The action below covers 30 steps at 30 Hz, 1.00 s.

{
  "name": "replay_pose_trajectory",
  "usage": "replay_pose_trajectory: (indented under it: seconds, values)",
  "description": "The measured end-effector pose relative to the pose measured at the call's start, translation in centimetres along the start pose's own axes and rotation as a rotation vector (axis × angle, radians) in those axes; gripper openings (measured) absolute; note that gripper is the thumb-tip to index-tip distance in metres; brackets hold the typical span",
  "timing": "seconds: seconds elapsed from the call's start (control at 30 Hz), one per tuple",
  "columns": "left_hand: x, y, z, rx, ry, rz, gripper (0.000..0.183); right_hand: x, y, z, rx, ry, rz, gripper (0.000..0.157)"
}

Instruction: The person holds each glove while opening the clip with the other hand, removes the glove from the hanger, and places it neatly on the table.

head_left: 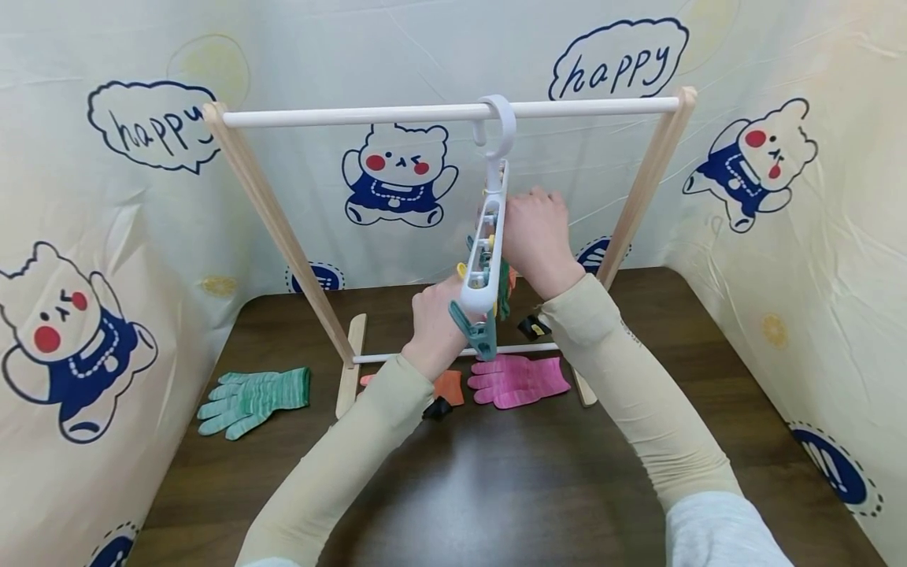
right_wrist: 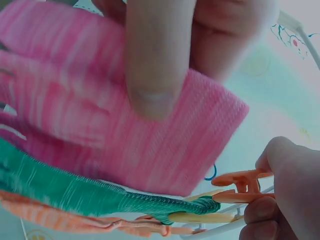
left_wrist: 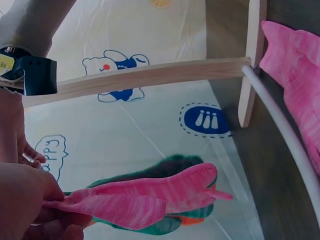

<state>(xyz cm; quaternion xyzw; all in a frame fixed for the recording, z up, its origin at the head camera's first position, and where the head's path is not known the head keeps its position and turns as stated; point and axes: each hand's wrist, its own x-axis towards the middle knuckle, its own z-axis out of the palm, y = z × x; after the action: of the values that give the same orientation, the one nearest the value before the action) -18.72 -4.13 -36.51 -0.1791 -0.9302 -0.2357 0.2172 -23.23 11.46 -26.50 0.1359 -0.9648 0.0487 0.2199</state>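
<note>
A white clip hanger (head_left: 480, 276) hangs by its hook from the rack's top bar, end-on to the head view. My right hand (head_left: 538, 232) is at its right side and pinches a pink striped glove (right_wrist: 165, 145) near the cuff, thumb on top. Left of the hanger, my left hand (head_left: 435, 319) squeezes an orange clothespin (right_wrist: 245, 187), its tips parted close by the pink cuff. A green glove (right_wrist: 75, 192) hangs beside the pink one with a yellow clothespin (right_wrist: 200, 217) at its cuff. An orange glove (right_wrist: 55, 212) hangs behind it. A teal clothespin (head_left: 482, 335) dangles from the hanger's near end.
The wooden rack has a white top bar (head_left: 354, 116) and slanted legs (head_left: 276, 228). On the brown table (head_left: 489, 488) lie a green glove (head_left: 255, 398), a pink glove (head_left: 517, 382) and an orange glove (head_left: 449, 387), partly hidden by my left arm. Printed cloth (head_left: 298, 47) surrounds the table.
</note>
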Motion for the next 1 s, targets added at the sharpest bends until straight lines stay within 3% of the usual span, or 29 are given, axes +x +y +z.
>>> replay_pose_trajectory:
  seconds: [0.13, 0.43, 0.77, 0.87, 1.0]
  values:
    - [-0.4, -0.1, 0.2, 0.065, 0.013, 0.057, 0.017, -0.1, 0.3, 0.3, 0.043, 0.039, 0.007, 0.054]
    - [-1.4, -0.6, 0.8, 0.056, 0.041, 0.102, 0.028, -0.1, 1.0, 1.1, 0.184, 0.120, -0.023, 0.054]
    - [-2.8, -0.6, 0.9, 0.085, 0.007, 0.096, 0.022, -0.8, 1.3, 1.7, 0.147, 0.181, -0.031, 0.046]
    - [-3.4, -0.7, 0.9, 0.085, 0.028, 0.091, 0.016, -1.2, 1.4, 1.7, 0.148, 0.182, -0.044, 0.038]
    - [-4.2, -0.7, 1.2, 0.066, 0.064, 0.058, 0.023, -1.8, 1.7, 1.8, 0.165, 0.208, -0.063, 0.030]
